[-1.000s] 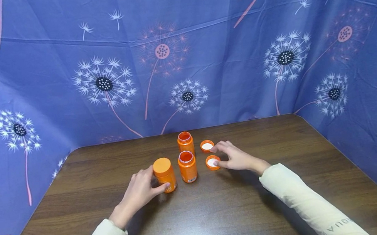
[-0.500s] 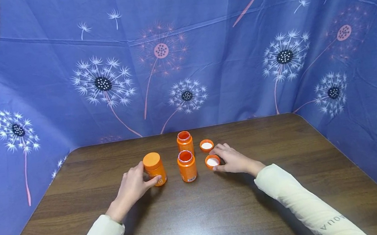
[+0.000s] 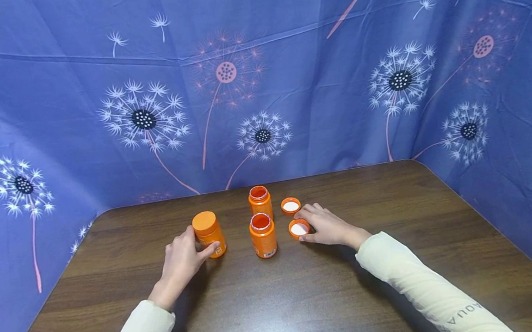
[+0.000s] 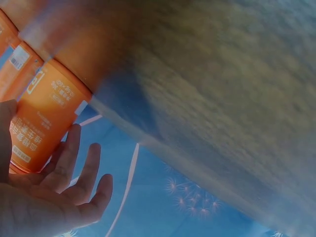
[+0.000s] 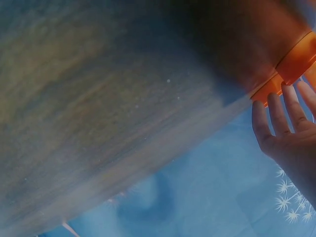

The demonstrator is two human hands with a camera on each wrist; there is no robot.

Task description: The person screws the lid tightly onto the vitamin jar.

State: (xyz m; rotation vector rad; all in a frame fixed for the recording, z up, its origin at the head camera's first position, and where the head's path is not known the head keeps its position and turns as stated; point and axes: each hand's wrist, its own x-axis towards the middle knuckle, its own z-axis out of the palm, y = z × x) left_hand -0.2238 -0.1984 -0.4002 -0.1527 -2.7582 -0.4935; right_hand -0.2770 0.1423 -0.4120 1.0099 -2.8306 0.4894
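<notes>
My left hand [image 3: 181,259] grips an orange bottle [image 3: 211,237] with its cap on, thumb at the front and fingers behind. White print on the bottle's side [image 4: 43,116] shows in the left wrist view. To its right, two uncapped orange bottles stand upright, the near bottle [image 3: 264,243] partly hiding the far bottle [image 3: 260,204]. My right hand [image 3: 328,228] pinches the near orange cap [image 3: 299,229], which lies with its white lining up, thumb at the near edge and fingers at the far edge. Just beyond lies the far cap [image 3: 291,206], also lining up.
All of this is on a brown wood-grain table [image 3: 282,306]. A blue cloth [image 3: 317,100] with dandelion prints hangs behind the table's back edge and along both sides.
My left hand has moved the capped bottle left and a little back, away from the uncapped ones. The right hand has shifted slightly left, its fingers and thumb closing about the near cap.
</notes>
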